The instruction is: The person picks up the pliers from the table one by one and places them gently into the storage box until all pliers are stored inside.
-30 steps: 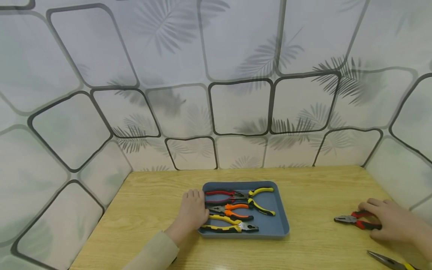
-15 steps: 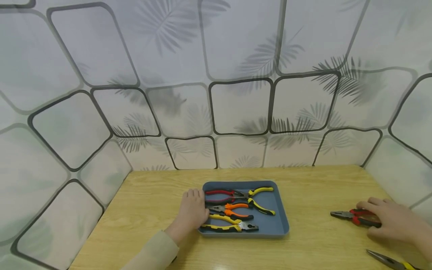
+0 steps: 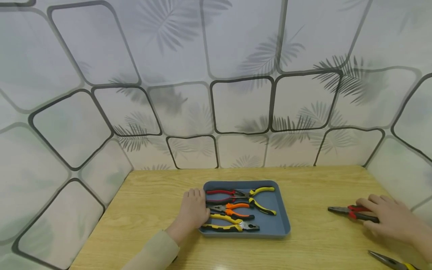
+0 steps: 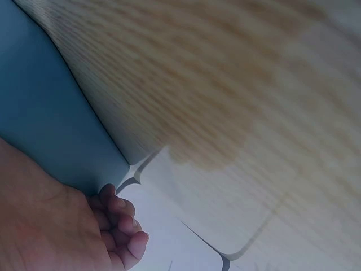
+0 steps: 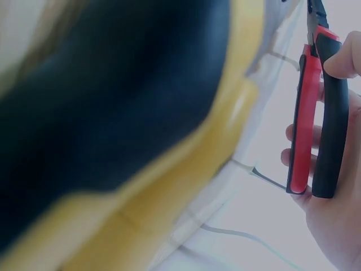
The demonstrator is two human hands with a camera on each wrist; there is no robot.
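My left hand [image 3: 193, 210] holds the left rim of a blue-grey tray [image 3: 281, 221], thumb over the edge. Inside the tray lie red-handled pliers [image 3: 219, 192], yellow-and-black pliers [image 3: 258, 205] with spread handles, orange-and-black pliers [image 3: 236, 210], and yellow-and-black combination pliers [image 3: 233, 225]. In the left wrist view, curled fingers [image 4: 121, 220] sit beside the tray's outer wall [image 4: 51, 107]. Off to the right, my right hand [image 3: 393, 217] grips red-and-black combination pliers [image 3: 352, 213] by the handles, jaws pointing left. The right wrist view shows the thumb on the black grip [image 5: 331, 130].
Long-nose pliers [image 3: 388, 259] with yellow handles lie at the lower right, below my right hand. Their yellow-and-black handle [image 5: 169, 113] looms blurred in the right wrist view. Patterned cloth walls [image 3: 243, 108] enclose the back and sides of the wooden table [image 3: 145, 210].
My right hand has shifted slightly left with the red-and-black pliers, whose tips have moved left and a little up in view. The left hand and tray stay in place.
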